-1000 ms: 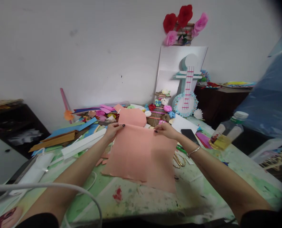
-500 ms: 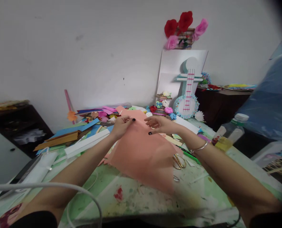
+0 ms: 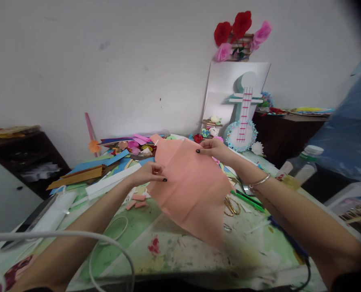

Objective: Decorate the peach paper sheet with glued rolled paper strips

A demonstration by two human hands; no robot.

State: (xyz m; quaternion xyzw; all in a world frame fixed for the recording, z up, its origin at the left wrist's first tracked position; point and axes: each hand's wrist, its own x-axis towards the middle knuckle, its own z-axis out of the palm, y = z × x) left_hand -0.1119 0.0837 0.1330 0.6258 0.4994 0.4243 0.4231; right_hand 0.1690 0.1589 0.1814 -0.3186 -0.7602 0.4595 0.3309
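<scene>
A large salmon-pink paper sheet (image 3: pixel 190 185) with fold creases hangs in the air over the paint-stained green table (image 3: pixel 174 251). My left hand (image 3: pixel 150 172) pinches the sheet's left edge, fingers closed on it. My right hand (image 3: pixel 211 147) grips the sheet's upper right corner, higher and further back. A silver bangle sits on my right wrist. The sheet's lower tip points down toward the table and looks blurred.
Gold scissors (image 3: pixel 230 206) and green pens (image 3: pixel 248 199) lie right of the sheet. A plastic bottle (image 3: pixel 299 168) stands at the right. Coloured paper scraps (image 3: pixel 107 160) pile up at the left. Paper flowers and a white craft guitar (image 3: pixel 241 121) stand at the back. A white cable (image 3: pixel 77 239) loops nearby.
The sheet has been unfolded and turned into a diamond. My hands, close together at its top half a second ago, have moved apart: left down to the edge, right to the upper corner.
</scene>
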